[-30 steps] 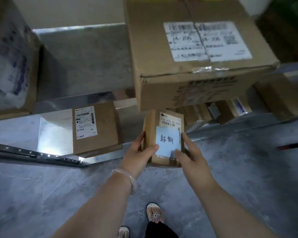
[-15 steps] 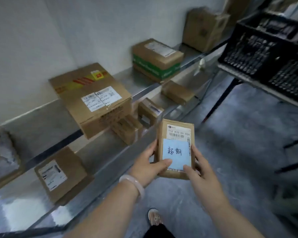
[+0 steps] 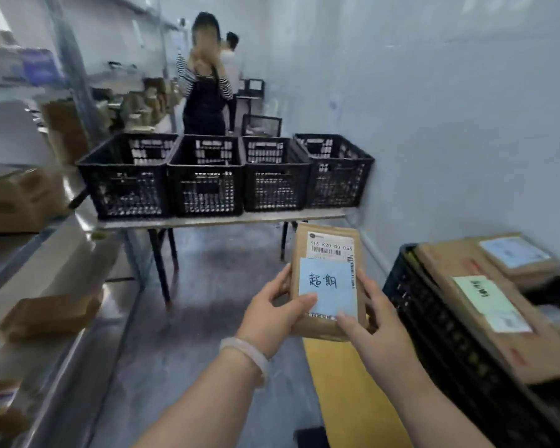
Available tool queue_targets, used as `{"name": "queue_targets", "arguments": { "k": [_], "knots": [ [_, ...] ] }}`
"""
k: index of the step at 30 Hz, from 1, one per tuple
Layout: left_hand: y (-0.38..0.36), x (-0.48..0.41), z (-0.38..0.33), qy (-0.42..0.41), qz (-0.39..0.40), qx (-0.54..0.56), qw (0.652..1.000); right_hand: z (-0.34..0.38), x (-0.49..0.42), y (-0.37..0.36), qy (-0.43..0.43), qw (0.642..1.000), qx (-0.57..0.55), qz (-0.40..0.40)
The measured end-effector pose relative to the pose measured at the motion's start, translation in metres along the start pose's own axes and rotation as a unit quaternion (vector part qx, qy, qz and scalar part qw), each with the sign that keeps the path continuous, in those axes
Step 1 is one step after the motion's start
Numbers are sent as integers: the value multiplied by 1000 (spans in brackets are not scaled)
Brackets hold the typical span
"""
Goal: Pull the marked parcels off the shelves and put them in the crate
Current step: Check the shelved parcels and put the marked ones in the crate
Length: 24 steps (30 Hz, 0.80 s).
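Observation:
I hold a small brown parcel upright in front of me, with a white barcode label on top and a pale blue handwritten note stuck below it. My left hand grips its left edge, thumb across the note. My right hand grips its right edge and lower corner. At the lower right stands a black crate holding several brown parcels, one with a green note. The held parcel is left of that crate and above the floor.
Metal shelves with brown boxes run along the left. Ahead, several black crates stand in a row on a table. A person in a striped top stands behind them, another farther back. A yellow strip marks the grey floor.
I have turned right, away from the shelves, carrying the parcel along. The table of crates and the floor crate at the right have come into view.

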State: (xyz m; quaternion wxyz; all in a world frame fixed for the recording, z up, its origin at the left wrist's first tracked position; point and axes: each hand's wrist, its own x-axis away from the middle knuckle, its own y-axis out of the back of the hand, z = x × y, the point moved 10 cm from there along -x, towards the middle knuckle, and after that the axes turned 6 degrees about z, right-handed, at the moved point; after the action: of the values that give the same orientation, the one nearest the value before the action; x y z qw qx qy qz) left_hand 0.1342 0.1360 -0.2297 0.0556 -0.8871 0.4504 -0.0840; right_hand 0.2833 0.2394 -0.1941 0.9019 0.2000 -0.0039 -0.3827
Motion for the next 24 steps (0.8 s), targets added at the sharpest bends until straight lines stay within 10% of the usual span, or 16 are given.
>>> {"name": "queue_targets", "arguments": {
  "k": [24],
  "knots": [
    [-431,-94,4,39,402,-147,903,-79,90,338,-162,897,5,-410]
  ]
}}
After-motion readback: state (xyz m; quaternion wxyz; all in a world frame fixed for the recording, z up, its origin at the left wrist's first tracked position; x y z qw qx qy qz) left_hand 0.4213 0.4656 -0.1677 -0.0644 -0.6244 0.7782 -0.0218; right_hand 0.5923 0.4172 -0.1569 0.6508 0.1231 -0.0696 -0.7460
